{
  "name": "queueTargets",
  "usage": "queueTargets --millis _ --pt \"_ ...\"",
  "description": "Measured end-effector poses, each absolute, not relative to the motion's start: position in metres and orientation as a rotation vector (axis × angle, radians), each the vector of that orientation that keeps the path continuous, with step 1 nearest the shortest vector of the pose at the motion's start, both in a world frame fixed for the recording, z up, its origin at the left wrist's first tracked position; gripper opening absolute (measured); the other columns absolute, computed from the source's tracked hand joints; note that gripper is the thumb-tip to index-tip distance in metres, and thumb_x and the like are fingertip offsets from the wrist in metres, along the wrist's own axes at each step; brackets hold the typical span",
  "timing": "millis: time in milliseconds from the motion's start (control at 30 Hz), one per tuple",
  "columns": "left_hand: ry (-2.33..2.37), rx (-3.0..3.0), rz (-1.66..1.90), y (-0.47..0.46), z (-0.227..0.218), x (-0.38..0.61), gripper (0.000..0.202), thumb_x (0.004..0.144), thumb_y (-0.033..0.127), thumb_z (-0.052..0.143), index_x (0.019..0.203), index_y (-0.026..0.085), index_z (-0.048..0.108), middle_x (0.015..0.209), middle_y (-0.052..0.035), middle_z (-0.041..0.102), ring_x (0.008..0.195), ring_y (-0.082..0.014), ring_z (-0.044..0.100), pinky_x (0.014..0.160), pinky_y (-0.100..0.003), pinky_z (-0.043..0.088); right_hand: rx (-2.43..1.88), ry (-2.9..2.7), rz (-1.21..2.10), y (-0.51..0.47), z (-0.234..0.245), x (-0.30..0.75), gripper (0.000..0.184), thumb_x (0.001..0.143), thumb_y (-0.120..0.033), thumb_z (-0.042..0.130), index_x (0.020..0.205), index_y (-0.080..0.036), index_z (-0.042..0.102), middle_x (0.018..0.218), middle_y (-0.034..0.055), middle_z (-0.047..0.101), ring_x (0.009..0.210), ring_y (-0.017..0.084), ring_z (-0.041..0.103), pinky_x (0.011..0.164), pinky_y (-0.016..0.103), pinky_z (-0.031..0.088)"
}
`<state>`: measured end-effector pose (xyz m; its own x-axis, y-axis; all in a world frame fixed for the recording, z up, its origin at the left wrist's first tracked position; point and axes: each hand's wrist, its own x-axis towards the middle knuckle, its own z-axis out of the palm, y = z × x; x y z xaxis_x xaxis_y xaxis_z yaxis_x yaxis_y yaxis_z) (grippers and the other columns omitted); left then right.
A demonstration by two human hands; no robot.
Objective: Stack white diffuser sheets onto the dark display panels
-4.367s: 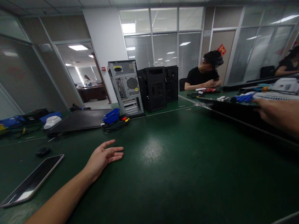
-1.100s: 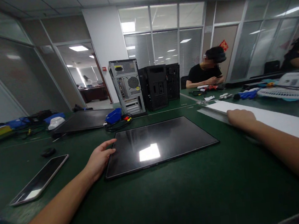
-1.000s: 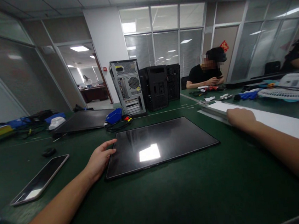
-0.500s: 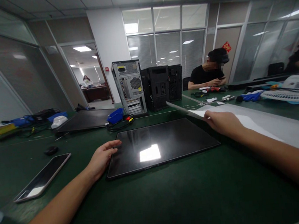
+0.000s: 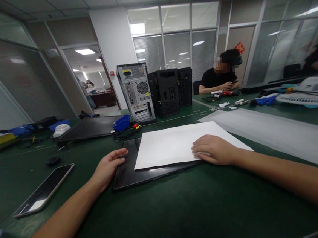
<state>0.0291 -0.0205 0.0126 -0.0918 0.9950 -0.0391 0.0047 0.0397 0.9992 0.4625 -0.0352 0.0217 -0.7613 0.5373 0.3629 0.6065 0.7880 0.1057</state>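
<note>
A flat black panel (image 5: 126, 173) lies on the green table (image 5: 169, 212) in front of me. A white sheet (image 5: 167, 146) covers most of its top and overhangs its right side. My right hand (image 5: 215, 150) rests palm down on the sheet's near right part, fingers curled loosely and together. My left hand (image 5: 109, 167) lies open at the panel's left edge, fingertips touching its corner.
A stack of white sheets (image 5: 274, 131) lies to the right. A phone (image 5: 43, 190) and a small black disc (image 5: 52, 161) lie at the left. Computer towers (image 5: 136, 93), a blue tray (image 5: 120, 123) with cables and another black panel (image 5: 88, 127) stand behind. Two people sit at the far right.
My right hand lifted a white sheet off the stack at the right, carried it left and laid it over the black panel. My left hand stayed at the panel's left edge.
</note>
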Motion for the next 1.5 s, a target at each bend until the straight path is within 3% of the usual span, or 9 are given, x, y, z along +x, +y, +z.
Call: queueTargets --millis 133,233,567,767,1067,1267,1500 --pt "1.331 1.181 1.232 -0.02 0.012 0.029 0.041 0.068 0.011 0.073 0.108 0.018 0.072 0.132 -0.0116 0.068 0.115 -0.0265 0.066 0.09 -0.038 0.055 -1.44 -2.472 -0.522 -0.022 0.023 0.482 0.039 0.098 -0.042 0.041 0.108 -0.02 0.072 0.102 0.0108 0.073 0.092 0.027 0.067 0.082 0.04 0.049" --pt "1.341 1.213 1.231 -0.02 0.012 0.028 0.042 0.067 0.012 0.074 0.109 0.019 0.072 0.132 -0.0118 0.068 0.116 -0.0267 0.066 0.093 -0.04 0.053 -1.633 -2.467 -0.456 -0.017 0.023 0.492 0.043 0.098 -0.046 0.039 0.106 -0.021 0.073 0.102 0.0106 0.072 0.09 0.027 0.066 0.076 0.039 0.05" --pt "1.377 1.27 1.189 -0.025 0.013 0.03 0.046 0.068 0.015 0.075 0.114 0.018 0.068 0.135 -0.0112 0.066 0.105 -0.0223 0.069 0.083 -0.034 0.054 -1.351 -2.563 0.007 -0.022 0.019 0.481 0.058 0.097 -0.057 0.041 0.132 -0.017 0.063 0.138 0.011 0.059 0.127 0.028 0.053 0.109 0.045 0.038" --pt "1.444 1.356 1.157 -0.025 0.015 0.031 0.045 0.068 0.01 0.068 0.113 0.019 0.07 0.135 -0.0089 0.066 0.109 -0.0219 0.067 0.083 -0.032 0.052 -1.387 -2.542 0.163 -0.019 0.015 0.484 0.059 0.096 -0.059 0.042 0.14 -0.023 0.056 0.148 0.0063 0.049 0.136 0.028 0.044 0.115 0.05 0.031" --pt "1.497 1.422 1.118 -0.024 0.014 0.028 0.046 0.068 0.012 0.067 0.113 0.02 0.072 0.138 -0.0078 0.064 0.111 -0.0228 0.066 0.086 -0.033 0.051 -1.343 -2.573 0.163 -0.028 0.019 0.474 0.063 0.094 -0.063 0.044 0.141 -0.023 0.056 0.149 0.0075 0.048 0.137 0.03 0.043 0.116 0.05 0.029" --pt "1.517 1.417 1.118 -0.025 0.016 0.03 0.047 0.068 0.006 0.061 0.111 0.02 0.072 0.14 -0.0058 0.063 0.122 -0.0219 0.061 0.097 -0.033 0.047 -1.313 -2.573 0.074 -0.025 0.021 0.478 0.059 0.097 -0.062 0.039 0.137 -0.023 0.059 0.142 0.0067 0.056 0.13 0.027 0.049 0.112 0.047 0.036" --pt "1.549 1.436 1.128 -0.027 0.019 0.032 0.043 0.071 0.005 0.06 0.108 0.02 0.074 0.136 -0.006 0.066 0.122 -0.0232 0.061 0.102 -0.036 0.044 -1.862 -2.299 -0.171 -0.008 0.015 0.497 0.064 0.095 -0.057 0.039 0.138 -0.014 0.056 0.132 0.0147 0.062 0.112 0.034 0.061 0.092 0.05 0.05"
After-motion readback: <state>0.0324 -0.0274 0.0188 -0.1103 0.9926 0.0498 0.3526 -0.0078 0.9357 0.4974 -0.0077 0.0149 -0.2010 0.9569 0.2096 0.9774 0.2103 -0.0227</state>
